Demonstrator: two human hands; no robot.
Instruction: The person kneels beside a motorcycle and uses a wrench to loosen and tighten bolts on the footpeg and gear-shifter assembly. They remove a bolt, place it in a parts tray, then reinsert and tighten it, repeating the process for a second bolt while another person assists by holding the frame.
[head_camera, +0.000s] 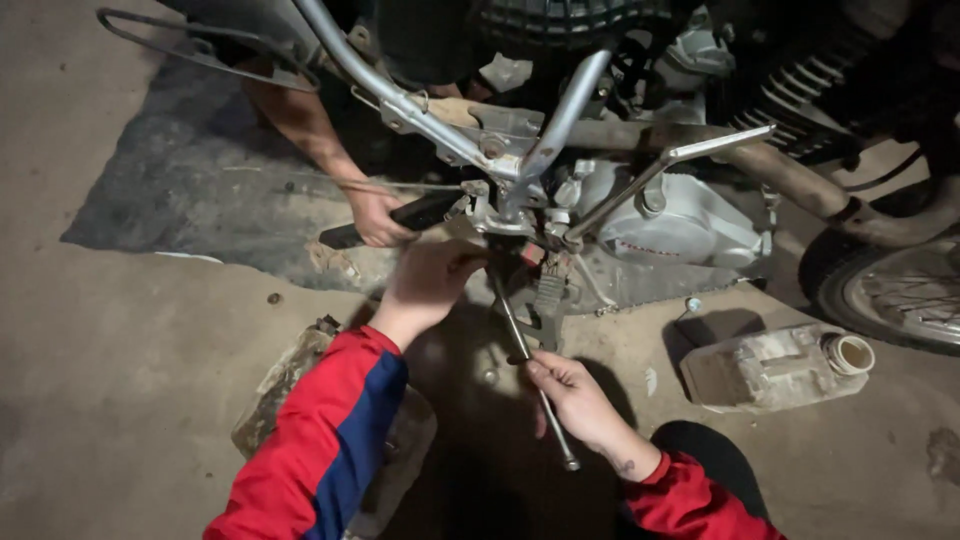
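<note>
**Both hands under the motorcycle, right hand on a long metal rod**

Closest to me, my right hand (578, 400) has its fingers (540, 372) closed around a long thin metal rod (545, 405). The rod runs at a slant from a capped end near my wrist up toward the underside of the motorcycle (660, 215). My right sleeve is red.

A little further out, my left hand (425, 285), in a red and blue sleeve, reaches up to the bracket area below the engine. Its fingers curl in against the metal there, but I cannot tell whether they grip anything.

To the right, a dirty translucent plastic jug (770, 368) lies on its side on the concrete floor (130, 360), mouth open, near the rear wheel (900, 295).

Beyond my hands, another person's hand (375, 218) holds a black footpeg (415, 212) on the far side of the frame. A silver kick lever (670, 165) angles across the engine casing.
</note>
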